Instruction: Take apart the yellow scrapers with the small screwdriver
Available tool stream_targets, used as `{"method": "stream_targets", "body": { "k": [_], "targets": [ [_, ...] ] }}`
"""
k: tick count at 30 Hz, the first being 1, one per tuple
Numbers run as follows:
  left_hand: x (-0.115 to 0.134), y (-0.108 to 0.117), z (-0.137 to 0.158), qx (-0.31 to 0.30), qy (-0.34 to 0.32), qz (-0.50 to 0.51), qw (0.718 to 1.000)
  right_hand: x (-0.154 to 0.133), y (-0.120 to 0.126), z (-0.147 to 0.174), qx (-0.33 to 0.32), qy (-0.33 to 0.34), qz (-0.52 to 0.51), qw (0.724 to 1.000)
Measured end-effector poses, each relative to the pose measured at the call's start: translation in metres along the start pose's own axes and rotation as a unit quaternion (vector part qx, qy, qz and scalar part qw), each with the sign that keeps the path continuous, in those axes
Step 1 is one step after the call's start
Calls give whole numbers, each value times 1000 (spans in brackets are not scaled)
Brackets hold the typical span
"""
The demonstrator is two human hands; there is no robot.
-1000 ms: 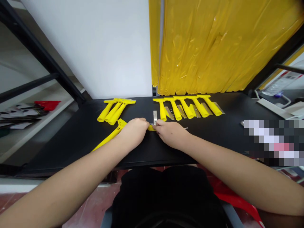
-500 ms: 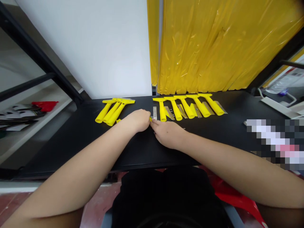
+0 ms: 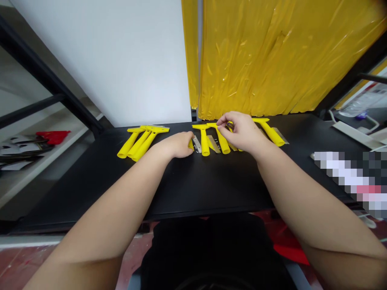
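Note:
My left hand (image 3: 183, 145) is closed low over the black table, its fingertips on a small yellow plastic piece (image 3: 190, 145). Just right of it lies a loose metal blade (image 3: 197, 143) with tiny screws close by. Above the row of yellow scrapers, my right hand (image 3: 240, 131) has thumb and forefinger drawn together in a pinch; anything between them is too small to make out. The hand hides part of the row. Below its fingertips is a yellow scraper handle (image 3: 223, 141), and another blade (image 3: 214, 143) lies left of that. One scraper (image 3: 273, 135) shows beyond the wrist.
Three yellow scrapers (image 3: 145, 141) lie grouped at the left of the black table (image 3: 205, 189). Behind stand a white panel (image 3: 121, 60) and yellow plastic sheeting (image 3: 256, 60). A shelf at left holds a red item (image 3: 54, 137). Black frame posts rise on both sides.
My right hand has left my left hand and moved right and up over the scraper row. My left hand has shifted up slightly. The blade beside it now lies more slanted.

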State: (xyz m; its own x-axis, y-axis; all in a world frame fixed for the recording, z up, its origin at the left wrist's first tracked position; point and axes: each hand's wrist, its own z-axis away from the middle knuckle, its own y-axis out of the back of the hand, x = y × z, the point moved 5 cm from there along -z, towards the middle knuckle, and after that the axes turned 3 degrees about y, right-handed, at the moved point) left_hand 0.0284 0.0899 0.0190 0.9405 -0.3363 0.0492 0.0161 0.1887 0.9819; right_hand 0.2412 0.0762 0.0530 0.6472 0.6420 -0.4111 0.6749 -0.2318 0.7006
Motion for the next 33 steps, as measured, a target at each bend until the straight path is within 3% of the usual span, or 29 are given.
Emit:
{"method": "stream_targets", "body": {
  "k": [5,12,20,24,28,33],
  "targets": [
    [8,-10,-2,14,-41,27,999,4,4,1,-3,-26,-35,999],
    [10,-27,-1,4,-47,22,999,14,0,3,-31,-83,-66,994],
    [8,-27,2,11,-59,35,998,10,-8,6,-79,-82,-78,990],
    [4,-16,10,38,-36,41,998,10,-8,6,-81,-82,-81,990],
    [-10,4,31,36,35,-16,999,9,-4,6,-79,-88,-63,991],
    [-44,22,92,77,105,-13,991,11,-2,6,-77,-96,-52,991]
  ]
}}
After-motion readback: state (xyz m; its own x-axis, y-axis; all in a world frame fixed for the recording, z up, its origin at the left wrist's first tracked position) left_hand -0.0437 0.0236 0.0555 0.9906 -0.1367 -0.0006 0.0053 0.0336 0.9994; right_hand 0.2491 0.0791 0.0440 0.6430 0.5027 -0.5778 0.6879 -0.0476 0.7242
